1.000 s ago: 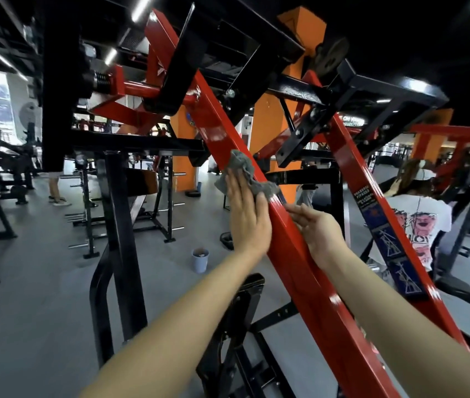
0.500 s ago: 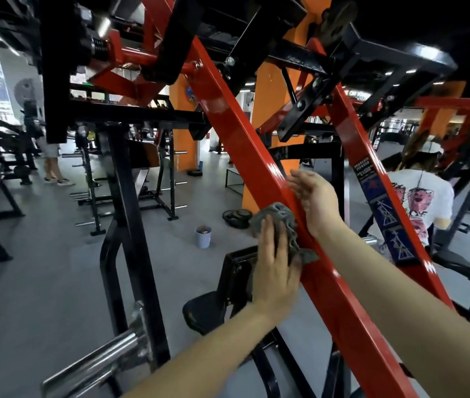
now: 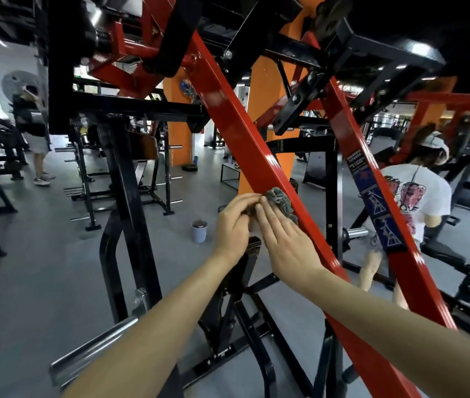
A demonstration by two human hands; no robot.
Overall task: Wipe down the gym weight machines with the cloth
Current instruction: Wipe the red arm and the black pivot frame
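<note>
Left grip curls its fingers round the near edge of the grey cloth, holding it bunched against the slanted red beam of the weight machine. Right grip lies just beside it, fingers straight, pressed flat over the cloth and the beam's side. A small blue cup stands on the floor beyond, and a person in a white T-shirt is off to the right.

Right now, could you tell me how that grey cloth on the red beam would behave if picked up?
Probably floppy: the grey cloth lies crumpled in folds against the red beam. Likely light, being only a small bunch. It may slide easily, as the beam's paint looks glossy.
</note>
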